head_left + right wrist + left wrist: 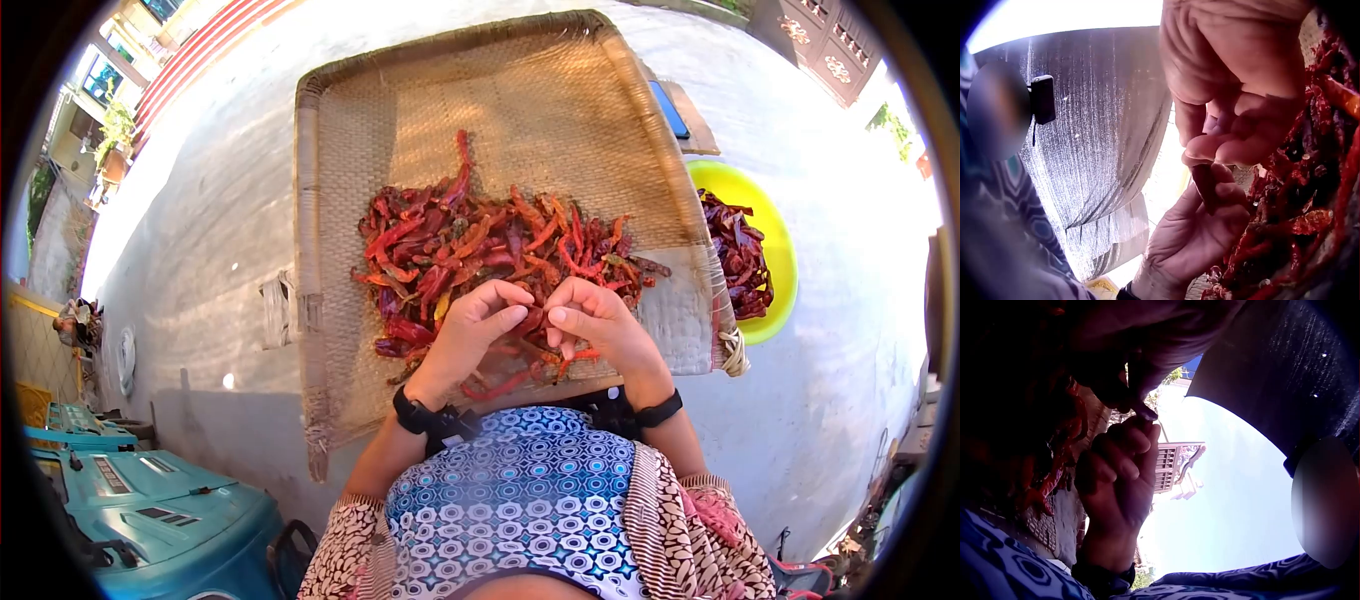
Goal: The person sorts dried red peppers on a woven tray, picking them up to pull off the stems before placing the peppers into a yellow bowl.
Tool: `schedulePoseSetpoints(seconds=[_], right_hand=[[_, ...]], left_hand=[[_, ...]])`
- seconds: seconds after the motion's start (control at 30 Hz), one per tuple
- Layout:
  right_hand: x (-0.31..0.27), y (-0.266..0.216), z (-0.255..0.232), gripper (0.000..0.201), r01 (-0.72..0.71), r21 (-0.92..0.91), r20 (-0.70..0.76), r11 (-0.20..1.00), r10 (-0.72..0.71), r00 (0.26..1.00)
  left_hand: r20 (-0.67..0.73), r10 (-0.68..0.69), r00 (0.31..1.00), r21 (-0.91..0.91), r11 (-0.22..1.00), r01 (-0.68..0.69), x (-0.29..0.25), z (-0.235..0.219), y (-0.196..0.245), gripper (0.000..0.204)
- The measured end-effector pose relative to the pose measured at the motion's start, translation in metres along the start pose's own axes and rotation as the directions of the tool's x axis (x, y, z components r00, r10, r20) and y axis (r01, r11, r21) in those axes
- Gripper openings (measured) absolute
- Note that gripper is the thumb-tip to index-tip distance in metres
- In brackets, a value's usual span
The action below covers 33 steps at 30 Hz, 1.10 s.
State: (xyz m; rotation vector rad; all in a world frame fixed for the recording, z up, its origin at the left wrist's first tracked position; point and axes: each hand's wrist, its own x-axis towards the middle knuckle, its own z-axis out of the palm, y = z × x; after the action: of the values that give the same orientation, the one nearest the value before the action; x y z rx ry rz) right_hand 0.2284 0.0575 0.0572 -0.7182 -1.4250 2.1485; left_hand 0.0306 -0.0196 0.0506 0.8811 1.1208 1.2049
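Over the front of a pile of dried red chili peppers, both hands meet with their fingertips close together. My left hand pinches a dark red chili pepper, which lies along its fingers in the right wrist view. The right hand pinches the upper end of that same pepper between thumb and fingers. In the left wrist view the pepper's tip shows between the two hands, much of it in shadow.
The pile lies on a large woven tray with a raised rim. Right of it, a yellow-green basin holds more dark chilies. A blue-screened phone lies beyond the rim. A teal vehicle stands at lower left.
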Motion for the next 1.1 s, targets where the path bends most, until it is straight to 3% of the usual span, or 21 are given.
schedulePoseSetpoints(seconds=[0.03,0.13,0.27,0.3,0.4,0.43,0.53,0.57,0.6,0.67,0.83,0.93,0.97,1.03,1.1], right_hand=[[-0.002,0.001,-0.001,0.014,-0.018,0.016,0.037,1.000,0.017,0.999],[-0.007,-0.002,-0.014,0.013,0.087,-0.088,-0.149,0.992,-0.100,0.984],[-0.024,-0.015,-0.060,0.014,0.277,-0.025,-0.439,0.961,-0.259,0.860],[-0.026,-0.015,-0.073,0.014,0.468,0.139,-0.468,0.873,-0.359,0.808],[-0.035,-0.022,-0.093,0.017,0.635,0.442,-0.638,0.634,-0.276,0.719],[-0.035,-0.021,-0.092,0.022,0.595,0.426,-0.647,0.681,-0.231,0.727],[-0.030,-0.006,-0.056,0.025,0.350,0.111,-0.476,0.930,-0.259,0.840],[-0.028,-0.008,-0.036,0.024,0.210,0.064,-0.381,0.976,-0.171,0.909],[-0.024,-0.009,-0.017,0.023,0.072,0.003,-0.286,0.997,-0.068,0.956],[-0.015,-0.002,0.001,0.020,-0.027,-0.182,-0.160,0.983,-0.003,0.987],[-0.007,0.001,0.000,0.015,-0.058,-0.165,-0.130,0.985,0.037,0.991],[-0.015,0.000,-0.018,0.015,0.004,-0.185,-0.201,0.983,-0.042,0.979],[-0.019,-0.004,-0.029,0.015,0.045,-0.178,-0.251,0.983,-0.089,0.964],[-0.028,-0.012,-0.054,0.015,0.145,-0.148,-0.401,0.978,-0.194,0.895],[-0.036,-0.018,-0.083,0.017,0.334,-0.040,-0.554,0.942,-0.299,0.777]], left_hand=[[0.004,-0.001,1.000,-0.016,1.000,0.001,0.001,0.000,-0.002,0.014],[-0.011,0.061,0.998,0.018,0.998,-0.061,0.002,0.002,0.000,0.015],[-0.071,0.121,0.990,0.063,0.991,-0.117,0.002,-0.002,-0.002,0.016],[-0.077,0.121,0.990,0.059,0.991,-0.117,0.001,-0.003,-0.003,0.016],[-0.079,0.114,0.990,0.043,0.993,-0.110,0.000,-0.001,-0.003,0.017],[-0.075,0.111,0.991,0.037,0.993,-0.109,0.001,0.001,-0.003,0.017],[-0.046,0.096,0.994,0.074,0.993,-0.092,0.001,0.007,0.000,0.018],[-0.030,0.068,0.997,0.069,0.995,-0.065,0.001,0.008,0.001,0.018],[-0.015,0.039,0.999,0.066,0.997,-0.038,0.000,0.010,0.001,0.019],[-0.003,0.007,1.000,0.059,0.998,-0.007,0.000,0.010,0.001,0.019],[0.017,0.047,0.999,0.039,0.998,-0.047,0.002,0.009,-0.002,0.018],[-0.049,0.024,0.999,0.261,0.965,-0.010,0.005,0.018,0.011,0.016],[-0.048,0.168,0.985,0.429,0.894,-0.131,0.009,0.018,0.010,0.014],[0.031,0.433,0.901,0.715,0.621,-0.323,0.020,0.017,0.008,0.010],[0.141,0.547,0.825,0.828,0.391,-0.401,0.029,0.019,0.012,0.011]])
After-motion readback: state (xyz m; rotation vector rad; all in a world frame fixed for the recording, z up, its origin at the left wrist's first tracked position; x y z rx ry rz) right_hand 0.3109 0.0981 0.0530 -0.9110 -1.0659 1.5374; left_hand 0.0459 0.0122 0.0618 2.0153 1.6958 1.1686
